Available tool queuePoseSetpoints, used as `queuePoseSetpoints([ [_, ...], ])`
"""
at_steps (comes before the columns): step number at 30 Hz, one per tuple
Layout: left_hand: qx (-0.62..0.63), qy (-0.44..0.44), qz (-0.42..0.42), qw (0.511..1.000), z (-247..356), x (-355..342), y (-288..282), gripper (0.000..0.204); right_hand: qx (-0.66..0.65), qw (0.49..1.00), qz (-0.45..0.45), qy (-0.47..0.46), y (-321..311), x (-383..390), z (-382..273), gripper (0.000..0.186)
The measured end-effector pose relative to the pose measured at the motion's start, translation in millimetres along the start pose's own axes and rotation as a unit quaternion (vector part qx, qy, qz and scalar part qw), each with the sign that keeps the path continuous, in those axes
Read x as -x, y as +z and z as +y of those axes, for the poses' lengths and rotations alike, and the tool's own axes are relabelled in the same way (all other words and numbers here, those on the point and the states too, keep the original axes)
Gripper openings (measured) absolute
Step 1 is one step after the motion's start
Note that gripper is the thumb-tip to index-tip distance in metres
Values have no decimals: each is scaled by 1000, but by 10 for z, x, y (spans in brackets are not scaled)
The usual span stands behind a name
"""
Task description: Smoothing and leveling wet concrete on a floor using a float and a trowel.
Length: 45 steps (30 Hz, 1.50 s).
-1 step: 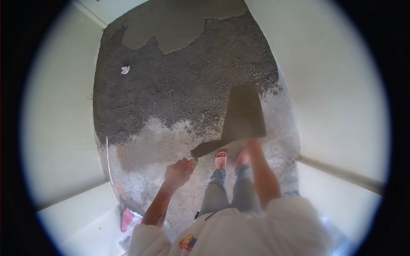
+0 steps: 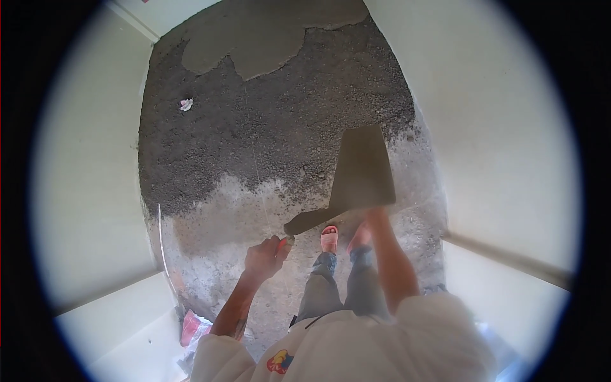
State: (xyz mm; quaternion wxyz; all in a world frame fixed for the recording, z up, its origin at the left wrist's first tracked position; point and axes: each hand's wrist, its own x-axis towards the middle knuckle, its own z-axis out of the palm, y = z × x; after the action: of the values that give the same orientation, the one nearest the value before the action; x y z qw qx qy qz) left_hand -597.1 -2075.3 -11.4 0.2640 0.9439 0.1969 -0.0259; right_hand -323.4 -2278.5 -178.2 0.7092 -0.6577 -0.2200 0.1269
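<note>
My left hand (image 2: 264, 258) is closed round the reddish-orange handle of a trowel (image 2: 310, 220). The trowel's dark grey-brown blade reaches up and right from the fist, to the lower left corner of a hawk (image 2: 363, 167). That hawk is a broad, flat, grey-brown board, narrower at its far end, in front of my feet. At its near right edge is my right hand (image 2: 377, 215), blurred and with its fingers hidden by the board; it appears to hold the hawk from below.
Dark, rough, gritty floor (image 2: 273, 127) lies ahead, turning pale and dusty near my pink sandals (image 2: 329, 239). Smooth grey mortar (image 2: 267, 44) covers the far end. A crumpled scrap (image 2: 186, 104) lies left. Pale walls (image 2: 490, 114) flank both sides; a red-and-white bag (image 2: 191, 328) stands lower left.
</note>
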Motion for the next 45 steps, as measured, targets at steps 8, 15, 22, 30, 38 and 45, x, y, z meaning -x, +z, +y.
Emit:
queuePoseSetpoints([
  [8,-4,9,-36,999,-134,-168,127,31,-64,998,-1,12,87,16,39,46],
  [15,7,-24,-13,1000,-604,-971,585,37,-122,992,-26,9,287,490,61,45],
  [22,-80,-170,20,982,-918,-1721,686,47,-193,979,-58,11,670,542,132,45],
  [30,225,-111,74,965,-299,-519,412,47,-267,962,-49,34,684,-112,230,45],
  [38,217,-103,59,969,-294,-421,763,44,-321,944,-48,59,721,56,281,45],
  [45,67,-94,99,988,-1082,-1269,689,44,-366,924,-51,98,837,447,317,45],
])
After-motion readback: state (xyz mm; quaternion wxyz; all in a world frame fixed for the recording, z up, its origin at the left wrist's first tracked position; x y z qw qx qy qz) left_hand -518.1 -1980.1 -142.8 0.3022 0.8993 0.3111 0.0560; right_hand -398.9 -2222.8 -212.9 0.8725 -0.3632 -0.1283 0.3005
